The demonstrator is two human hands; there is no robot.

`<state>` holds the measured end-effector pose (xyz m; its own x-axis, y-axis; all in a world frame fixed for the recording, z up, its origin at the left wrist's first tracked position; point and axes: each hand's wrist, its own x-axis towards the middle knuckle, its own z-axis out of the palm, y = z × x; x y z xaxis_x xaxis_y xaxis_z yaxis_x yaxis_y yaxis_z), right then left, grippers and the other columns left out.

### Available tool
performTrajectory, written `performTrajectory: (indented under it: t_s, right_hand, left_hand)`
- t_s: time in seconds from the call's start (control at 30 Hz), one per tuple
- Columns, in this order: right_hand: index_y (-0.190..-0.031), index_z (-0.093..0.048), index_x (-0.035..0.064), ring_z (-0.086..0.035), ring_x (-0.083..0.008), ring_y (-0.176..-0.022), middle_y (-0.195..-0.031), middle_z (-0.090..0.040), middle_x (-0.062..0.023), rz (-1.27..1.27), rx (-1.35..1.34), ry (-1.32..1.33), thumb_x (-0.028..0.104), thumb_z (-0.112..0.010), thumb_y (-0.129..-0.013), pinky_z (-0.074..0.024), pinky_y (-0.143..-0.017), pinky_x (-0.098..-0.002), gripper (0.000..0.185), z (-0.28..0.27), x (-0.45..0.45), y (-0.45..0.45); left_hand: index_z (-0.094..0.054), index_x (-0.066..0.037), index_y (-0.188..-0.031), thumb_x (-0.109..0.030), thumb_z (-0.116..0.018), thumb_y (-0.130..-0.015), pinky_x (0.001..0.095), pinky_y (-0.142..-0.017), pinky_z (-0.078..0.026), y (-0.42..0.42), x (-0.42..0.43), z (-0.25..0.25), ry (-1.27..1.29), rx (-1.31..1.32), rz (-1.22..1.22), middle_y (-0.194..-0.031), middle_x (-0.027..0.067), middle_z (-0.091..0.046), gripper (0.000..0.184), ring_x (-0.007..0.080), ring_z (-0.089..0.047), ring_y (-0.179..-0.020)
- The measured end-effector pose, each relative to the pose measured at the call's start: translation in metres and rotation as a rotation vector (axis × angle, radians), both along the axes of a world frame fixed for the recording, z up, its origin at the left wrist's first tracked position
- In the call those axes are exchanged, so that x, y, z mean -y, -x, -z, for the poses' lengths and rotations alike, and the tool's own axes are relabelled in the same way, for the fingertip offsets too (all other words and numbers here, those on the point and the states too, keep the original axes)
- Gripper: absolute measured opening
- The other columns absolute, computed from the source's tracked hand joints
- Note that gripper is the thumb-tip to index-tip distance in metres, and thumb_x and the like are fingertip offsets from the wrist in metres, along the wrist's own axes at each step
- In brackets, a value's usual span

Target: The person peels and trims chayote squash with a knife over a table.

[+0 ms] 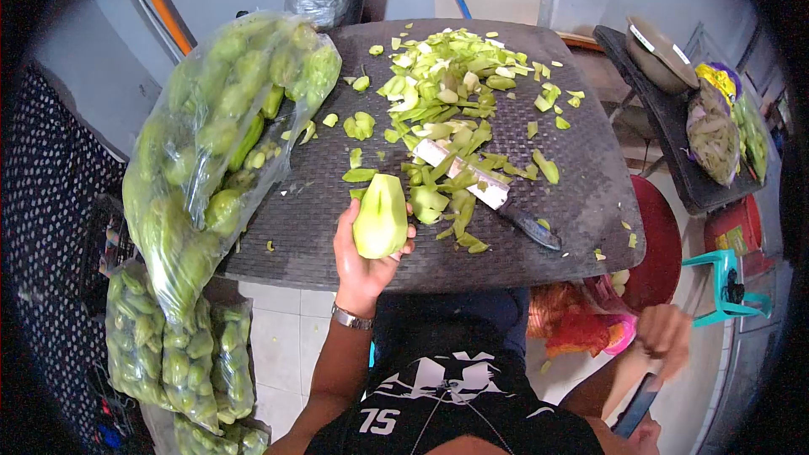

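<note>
In my left hand (371, 265) is a peeled pale-green chayote (381, 217), held upright just over the table's near edge. My fingers and thumb wrap round its lower part. My right hand (664, 339) is off the table at the lower right, its fingers curled and slightly blurred. A long dark object (635, 406) shows just below it; I cannot tell whether my hand grips it. Part of another hand (646, 436) appears beside that object. On the table lies a knife with a pale blade (431, 154) and dark handle (533, 227), peelings partly over its blade.
Green peelings (455, 63) are heaped across the dark woven table (581, 202). A large clear bag of chayotes (190, 160) leans over its left edge, with more filled bags (135, 329) below. At right are a red stool (653, 236), a teal stool (725, 286) and a side table (699, 185).
</note>
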<state>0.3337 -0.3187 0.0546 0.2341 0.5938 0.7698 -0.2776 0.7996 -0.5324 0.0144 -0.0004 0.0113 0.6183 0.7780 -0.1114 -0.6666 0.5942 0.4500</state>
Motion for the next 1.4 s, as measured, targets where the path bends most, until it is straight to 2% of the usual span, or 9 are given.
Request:
performTrajectory:
  t_s: [0.17, 0.4, 0.53, 0.63, 0.83, 0.93, 1.07, 1.2, 1.4]
  right_hand:
    - [-0.081, -0.084, 0.0131, -0.036, -0.0104, -0.036, -0.047, -0.046, 0.0027, -0.409, 0.545, 0.173, 0.025, -0.069, -0.098, -0.0231, -0.038, -0.0275, 0.026, -0.012, -0.035, -0.009]
    - [-0.07, -0.079, 0.0109, -0.037, -0.0077, -0.034, -0.047, -0.051, 0.0017, -0.413, -0.088, -0.037, 0.027, -0.074, -0.093, -0.0271, -0.039, -0.0268, 0.029, -0.009, -0.023, -0.02]
    - [-0.072, -0.07, -0.0024, -0.064, -0.0219, -0.054, -0.071, -0.072, -0.016, -0.037, 0.895, 0.821, 0.029, -0.069, -0.094, -0.0442, -0.049, -0.0304, 0.038, -0.044, -0.044, 0.006]
    - [-0.102, -0.077, -0.0006, -0.065, -0.0162, -0.072, -0.079, -0.071, -0.0095, 0.635, 0.67, 1.005, 0.013, -0.075, -0.092, -0.0498, -0.068, -0.0313, 0.017, -0.015, -0.083, 0.043]
    - [-0.117, -0.071, 0.002, -0.067, -0.0333, -0.092, -0.1, -0.071, -0.0162, 0.995, 0.982, 0.62, 0.015, -0.086, -0.079, -0.052, -0.092, -0.0438, 0.043, -0.004, -0.17, 0.079]
    - [-0.11, -0.071, -0.0019, -0.068, -0.0352, -0.095, -0.103, -0.073, -0.0179, 0.654, 0.716, 0.667, 0.037, -0.076, -0.091, -0.0522, -0.09, -0.0463, 0.044, -0.013, -0.182, 0.082]
    - [-0.09, -0.07, -0.0032, -0.07, -0.0363, -0.079, -0.096, -0.073, -0.0233, -0.821, -0.384, 0.215, 0.072, -0.032, -0.101, -0.0549, -0.075, -0.0494, 0.085, -0.004, -0.139, 0.066]
    - [-0.082, -0.069, -0.0094, -0.067, -0.0354, -0.051, -0.073, -0.07, -0.027, -1.069, -0.304, -0.265, 0.079, -0.016, -0.099, -0.0567, -0.055, -0.0476, 0.104, -0.07, -0.094, 0.039]
    - [-0.099, -0.065, -0.0208, -0.072, -0.0505, -0.069, -0.086, -0.066, -0.043, -1.206, -0.057, -0.254, 0.074, -0.008, -0.102, -0.0591, -0.052, -0.0499, 0.111, -0.08, -0.1, 0.042]
  left_hand:
    - [-0.054, -0.003, -0.137, -0.053, -0.044, -0.105, 0.0383, -0.064, -0.055, -0.001, 0.001, 0.0, 0.016, 0.022, 0.005, -0.115, 0.0206, -0.067, 0.06, 0.0314, -0.068, -0.083]
    - [-0.054, -0.003, -0.138, -0.053, -0.045, -0.104, 0.0378, -0.065, -0.055, -0.001, 0.001, -0.002, -0.002, 0.005, 0.001, -0.114, 0.0199, -0.067, 0.061, 0.0305, -0.068, -0.083]
    - [-0.054, -0.003, -0.139, -0.053, -0.045, -0.104, 0.037, -0.065, -0.054, 0.0, 0.001, 0.0, -0.016, 0.011, -0.006, -0.115, 0.0197, -0.067, 0.061, 0.0305, -0.067, -0.084]
    - [-0.052, -0.002, -0.141, -0.052, -0.047, -0.103, 0.0364, -0.065, -0.054, 0.001, 0.003, 0.002, -0.046, 0.023, -0.031, -0.119, 0.0204, -0.065, 0.062, 0.0309, -0.066, -0.087]
    - [-0.049, -0.001, -0.144, -0.045, -0.057, -0.096, 0.0374, -0.067, -0.054, 0.004, 0.005, 0.01, -0.076, 0.027, -0.049, -0.122, 0.0223, -0.063, 0.065, 0.032, -0.065, -0.089]
    - [-0.049, -0.001, -0.144, -0.041, -0.06, -0.093, 0.038, -0.068, -0.055, 0.005, 0.003, 0.011, -0.098, 0.035, -0.038, -0.123, 0.0229, -0.063, 0.066, 0.0325, -0.066, -0.089]
    - [-0.049, 0.0, -0.144, -0.041, -0.06, -0.093, 0.0385, -0.068, -0.055, 0.004, 0.002, 0.013, -0.073, 0.056, -0.011, -0.125, 0.0231, -0.063, 0.066, 0.033, -0.067, -0.091]
    - [-0.049, -0.001, -0.144, -0.042, -0.06, -0.093, 0.0383, -0.068, -0.055, 0.005, 0.001, 0.013, -0.066, 0.047, -0.015, -0.125, 0.0225, -0.063, 0.066, 0.0323, -0.066, -0.091]
    - [-0.05, -0.003, -0.143, -0.044, -0.061, -0.093, 0.038, -0.069, -0.055, 0.003, 0.001, 0.013, -0.054, 0.06, -0.006, -0.125, 0.0223, -0.063, 0.066, 0.032, -0.066, -0.092]
